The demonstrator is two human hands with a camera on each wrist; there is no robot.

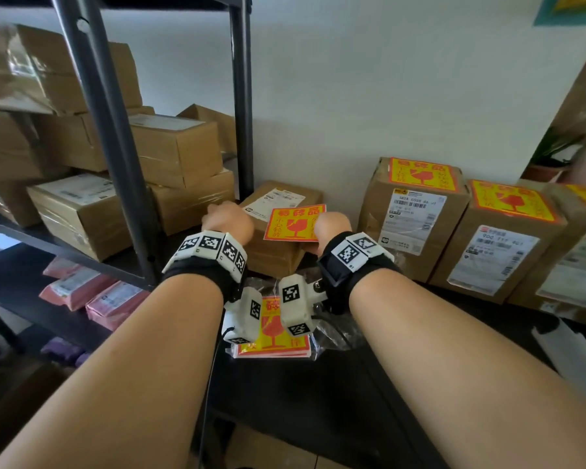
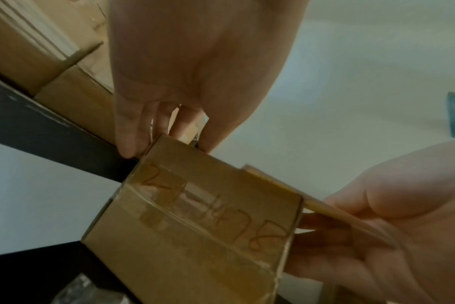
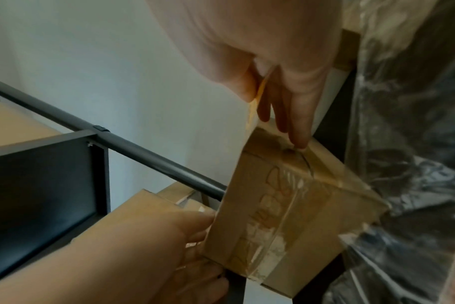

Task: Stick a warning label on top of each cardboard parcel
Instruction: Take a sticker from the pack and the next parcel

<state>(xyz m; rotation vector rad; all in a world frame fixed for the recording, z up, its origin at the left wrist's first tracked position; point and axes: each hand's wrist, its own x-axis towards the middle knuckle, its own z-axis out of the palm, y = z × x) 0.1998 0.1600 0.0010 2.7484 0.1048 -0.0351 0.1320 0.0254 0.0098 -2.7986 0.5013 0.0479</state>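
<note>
Label [image 1: 295, 225] pinched in right hand [image 1: 332, 226], not yet stuck — left hand [image 1: 230, 221] grips parcel [image 1: 274, 255] at 12 o'clock; three boxes [image 1: 416, 211] at 2 o'clock labelled.

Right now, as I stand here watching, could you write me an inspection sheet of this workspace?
Surface: black tabletop, partly covered.
Job's things: small parcel; warning label held over its top; label stack; labelled parcels in a row at right.
Clutter: clear plastic wrap under the label stack.
Grips: left hand holds the small parcel's side; right hand pinches the warning label.
Cables: black cable hanging from the left wrist camera.
Surroundings: metal rack with cardboard boxes, pink mailers below, white wall, potted plant.
</note>
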